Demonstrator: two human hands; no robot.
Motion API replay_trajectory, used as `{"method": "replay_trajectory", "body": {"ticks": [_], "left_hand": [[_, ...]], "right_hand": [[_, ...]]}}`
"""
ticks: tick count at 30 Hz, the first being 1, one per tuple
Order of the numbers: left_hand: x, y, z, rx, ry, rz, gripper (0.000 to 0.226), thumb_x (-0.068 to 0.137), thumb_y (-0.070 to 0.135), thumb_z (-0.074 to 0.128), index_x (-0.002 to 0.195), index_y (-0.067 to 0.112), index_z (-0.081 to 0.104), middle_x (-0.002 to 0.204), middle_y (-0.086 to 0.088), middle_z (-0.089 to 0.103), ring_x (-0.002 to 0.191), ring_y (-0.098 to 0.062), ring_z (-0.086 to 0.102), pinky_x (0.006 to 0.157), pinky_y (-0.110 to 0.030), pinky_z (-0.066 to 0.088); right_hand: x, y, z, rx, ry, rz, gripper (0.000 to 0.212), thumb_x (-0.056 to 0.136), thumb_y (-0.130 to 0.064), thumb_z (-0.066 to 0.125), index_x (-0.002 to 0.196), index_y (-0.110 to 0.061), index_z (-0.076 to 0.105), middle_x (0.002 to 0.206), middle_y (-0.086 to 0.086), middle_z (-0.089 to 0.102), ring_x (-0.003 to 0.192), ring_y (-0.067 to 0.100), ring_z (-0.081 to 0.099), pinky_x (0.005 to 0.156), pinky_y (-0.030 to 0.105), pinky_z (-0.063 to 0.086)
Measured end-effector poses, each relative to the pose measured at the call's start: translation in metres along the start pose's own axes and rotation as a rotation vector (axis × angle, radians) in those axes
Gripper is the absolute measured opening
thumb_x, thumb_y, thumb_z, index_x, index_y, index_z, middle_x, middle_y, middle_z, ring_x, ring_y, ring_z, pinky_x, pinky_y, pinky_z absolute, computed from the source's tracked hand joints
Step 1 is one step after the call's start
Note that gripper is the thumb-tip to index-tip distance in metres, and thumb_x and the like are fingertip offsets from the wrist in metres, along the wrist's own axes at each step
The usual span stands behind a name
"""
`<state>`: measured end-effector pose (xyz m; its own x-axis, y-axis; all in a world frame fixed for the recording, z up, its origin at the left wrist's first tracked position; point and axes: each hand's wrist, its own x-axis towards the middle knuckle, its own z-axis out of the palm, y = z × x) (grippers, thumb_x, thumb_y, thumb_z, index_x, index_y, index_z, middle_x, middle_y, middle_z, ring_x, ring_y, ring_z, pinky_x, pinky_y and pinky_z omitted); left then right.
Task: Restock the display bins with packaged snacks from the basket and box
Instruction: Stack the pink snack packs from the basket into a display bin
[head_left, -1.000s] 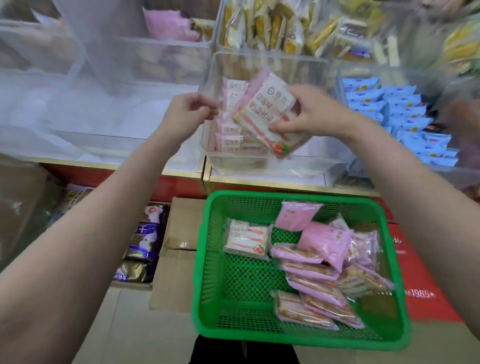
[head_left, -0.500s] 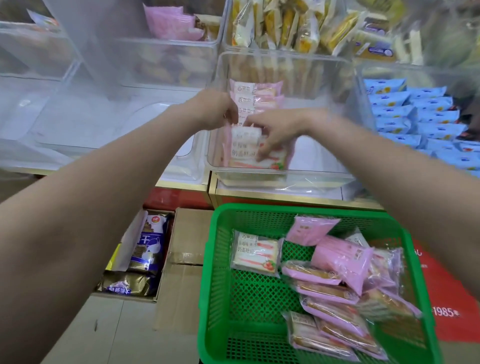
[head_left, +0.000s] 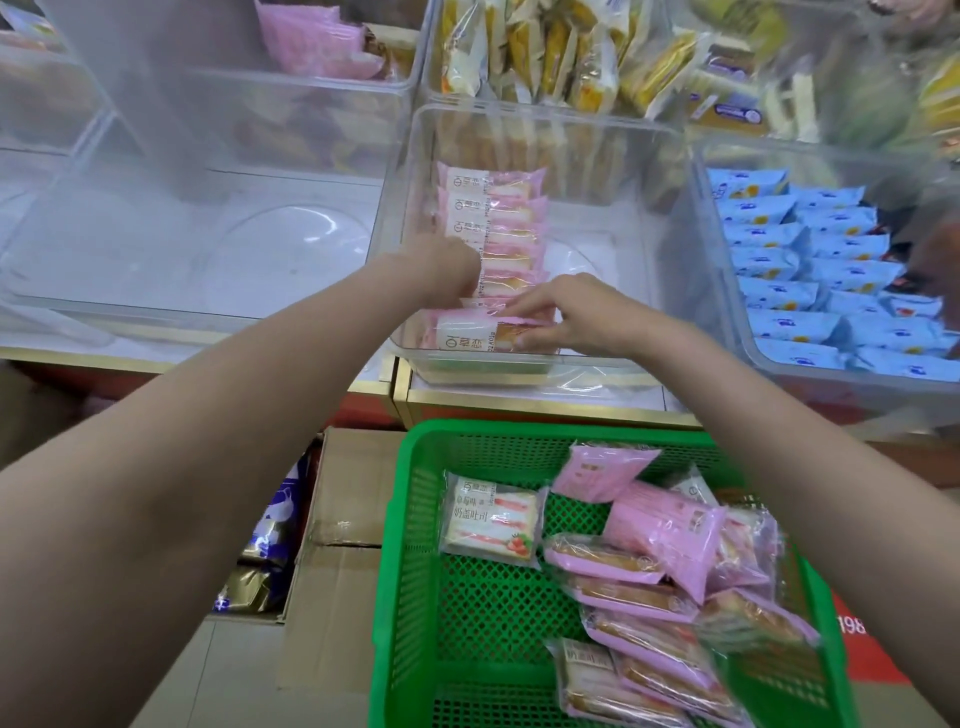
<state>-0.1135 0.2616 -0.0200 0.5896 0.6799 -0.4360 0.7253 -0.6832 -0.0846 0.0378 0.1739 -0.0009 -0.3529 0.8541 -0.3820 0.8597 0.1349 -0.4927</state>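
Note:
A clear display bin (head_left: 545, 111) on the shelf holds a row of pink-and-white snack packets (head_left: 493, 218) standing on edge. My right hand (head_left: 571, 317) pinches the front packet (head_left: 467, 336) of that row, fingers on top and thumb below. My left hand (head_left: 447, 270) is inside the bin with its fingers curled against the row; its fingertips are hidden. Below stands a green basket (head_left: 400, 519) with several pink packets (head_left: 660, 525) and a white strawberry packet (head_left: 488, 519).
An open cardboard box (head_left: 337, 519) with dark blue packs (head_left: 270, 530) sits left of the basket. The bin at right holds blue packets (head_left: 810, 270). Yellow packets (head_left: 561, 52) fill the bin behind. A clear bin (head_left: 208, 244) stands at left.
My right hand brought the packet down from above the bin and set it at the front of the row. My left hand moved into the bin against the row.

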Motion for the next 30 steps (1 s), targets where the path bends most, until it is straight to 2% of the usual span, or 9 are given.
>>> {"method": "replay_trajectory", "body": {"ticks": [3,8,11,13,17,20,25,28,30], "left_hand": [[-0.002,-0.001,-0.005,0.003,0.064,-0.015,0.017,0.088,0.013,0.055,0.097,0.012,0.069,0.102,-0.009,0.064,0.097,-0.029,0.059,0.067,-0.029,0.04],[-0.001,-0.005,-0.009,0.023,0.154,-0.053,0.014,0.085,0.014,0.059,0.094,0.013,0.069,0.101,-0.012,0.065,0.094,-0.032,0.061,0.077,-0.035,0.049],[0.0,-0.005,-0.01,-0.026,0.154,-0.101,0.017,0.088,0.015,0.054,0.098,0.011,0.067,0.103,-0.013,0.064,0.094,-0.031,0.06,0.074,-0.034,0.047],[-0.003,-0.009,-0.012,-0.066,0.133,-0.11,0.024,0.09,0.022,0.052,0.109,0.013,0.064,0.114,-0.01,0.062,0.103,-0.029,0.057,0.082,-0.036,0.046],[-0.018,-0.025,-0.008,0.108,-0.069,-0.011,0.051,0.087,0.041,0.058,0.134,0.023,0.047,0.137,-0.001,0.049,0.128,-0.021,0.042,0.108,-0.036,0.023],[-0.023,-0.026,-0.002,0.19,-0.108,-0.011,0.05,0.089,0.038,0.057,0.135,0.024,0.045,0.137,0.002,0.05,0.132,-0.018,0.039,0.115,-0.035,0.007],[-0.025,-0.018,-0.004,0.215,-0.138,-0.04,0.045,0.091,0.034,0.054,0.134,0.02,0.046,0.134,0.001,0.052,0.125,-0.018,0.047,0.115,-0.038,0.003],[-0.036,-0.007,-0.009,0.081,0.044,-0.051,0.026,0.092,0.026,0.049,0.114,0.016,0.059,0.12,-0.004,0.06,0.114,-0.024,0.054,0.111,-0.038,0.02],[-0.051,0.01,-0.004,-0.124,0.391,-0.038,0.022,0.089,0.012,0.047,0.102,0.01,0.064,0.11,-0.01,0.063,0.1,-0.031,0.059,0.091,-0.038,0.039]], "right_hand": [[0.012,-0.006,0.003,-0.046,-0.002,-0.003,0.035,0.087,-0.03,0.065,0.119,-0.016,0.066,0.125,0.009,0.062,0.117,0.025,0.052,0.095,0.031,0.038],[0.031,-0.011,0.017,-0.239,0.067,0.007,0.024,0.085,-0.025,0.067,0.104,-0.01,0.071,0.131,0.011,0.043,0.12,0.028,0.043,0.088,0.032,0.043],[0.038,-0.015,0.017,-0.316,0.082,0.041,0.016,0.081,-0.026,0.069,0.092,-0.014,0.069,0.108,0.005,0.043,0.109,0.026,0.046,0.073,0.031,0.04],[0.039,-0.023,0.015,-0.2,0.065,-0.013,0.012,0.082,-0.027,0.068,0.089,-0.017,0.067,0.092,0.002,0.043,0.092,0.023,0.049,0.069,0.027,0.037],[0.04,-0.035,0.02,-0.012,0.077,-0.05,0.032,0.087,-0.024,0.064,0.116,-0.01,0.064,0.094,-0.001,0.05,0.086,0.013,0.046,0.073,0.023,0.034],[0.051,-0.043,0.029,-0.008,0.036,0.063,0.019,0.089,-0.018,0.059,0.103,-0.005,0.064,0.097,0.005,0.06,0.086,0.019,0.052,0.072,0.026,0.039],[0.057,-0.058,0.029,-0.077,0.035,0.064,0.004,0.091,-0.016,0.054,0.092,-0.016,0.057,0.109,0.008,0.057,0.105,0.025,0.054,0.088,0.03,0.045],[0.036,-0.046,0.02,0.08,0.153,0.019,0.025,0.087,-0.014,0.061,0.11,-0.006,0.059,0.1,0.006,0.053,0.093,0.024,0.057,0.075,0.029,0.044],[0.005,-0.038,0.017,0.175,0.43,-0.086,0.016,0.085,-0.01,0.059,0.101,-0.006,0.063,0.092,0.006,0.059,0.076,0.018,0.055,0.07,0.029,0.045]]}}
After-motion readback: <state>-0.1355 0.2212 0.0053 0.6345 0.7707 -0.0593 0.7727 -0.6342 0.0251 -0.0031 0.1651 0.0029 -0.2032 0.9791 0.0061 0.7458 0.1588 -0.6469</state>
